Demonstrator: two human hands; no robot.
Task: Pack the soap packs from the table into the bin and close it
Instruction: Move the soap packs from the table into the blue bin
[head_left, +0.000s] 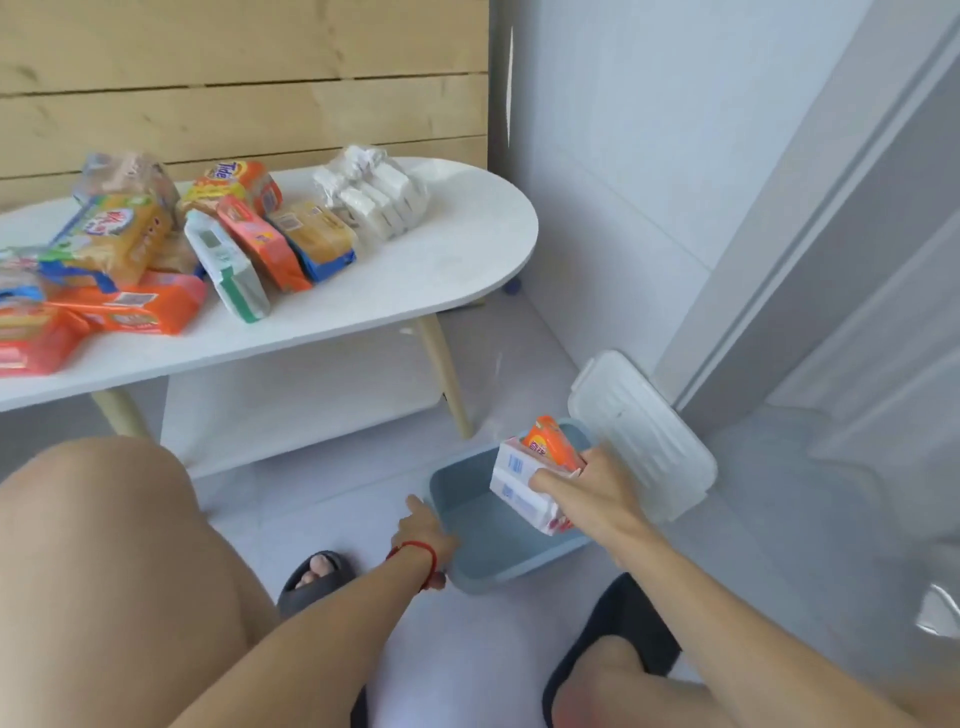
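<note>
Gripping two packs (530, 478) at once, right hand (587, 486) cd drop one outside bin (498, 551). Left hand (423, 530), fingers straight, steadies rim at 9 o'clock.

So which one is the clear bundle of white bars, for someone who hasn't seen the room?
Start at the white oval table against the wood-panelled wall. The soap packs lie along its top, and the bundle of white bars sits at the far right end of the pile, nearest the table's rounded end. It alone is plain white in clear wrap; its neighbours are orange, yellow and blue.
</note>
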